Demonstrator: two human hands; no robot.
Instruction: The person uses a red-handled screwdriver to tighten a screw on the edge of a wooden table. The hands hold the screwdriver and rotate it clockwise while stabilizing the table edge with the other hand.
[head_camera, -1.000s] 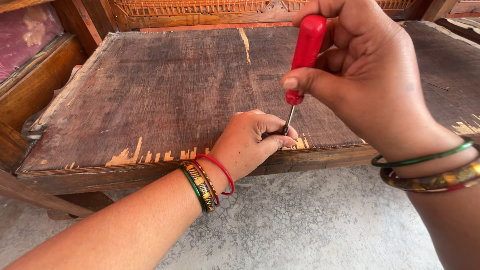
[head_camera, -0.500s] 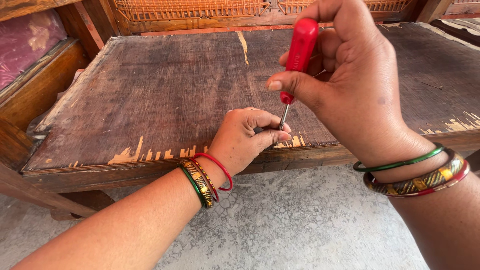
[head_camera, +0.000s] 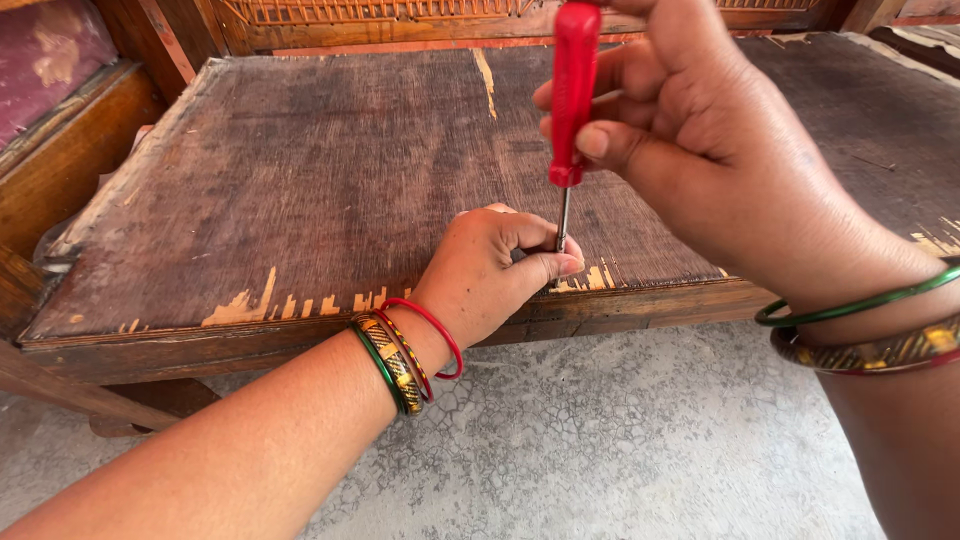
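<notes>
A: The fingers (head_camera: 640, 150) of the right hand (head_camera: 720, 170) wrap one red-handled screwdriver (head_camera: 574, 90), held upright. And the other?

B: The left hand (head_camera: 495, 270) rests on the worn wooden board (head_camera: 330, 190) near its front edge, thumb and forefinger pinched around the metal shaft just above the tip.

A: Bangles?

B: Three on the left wrist (head_camera: 405, 355): green, patterned gold, red. At least two on the right (head_camera: 870, 325). One concrete floor (head_camera: 620, 440) lies below.

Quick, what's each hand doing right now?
Left hand: closed, pinching the screwdriver shaft at the wooden board.
Right hand: closed around the red screwdriver handle.
</notes>
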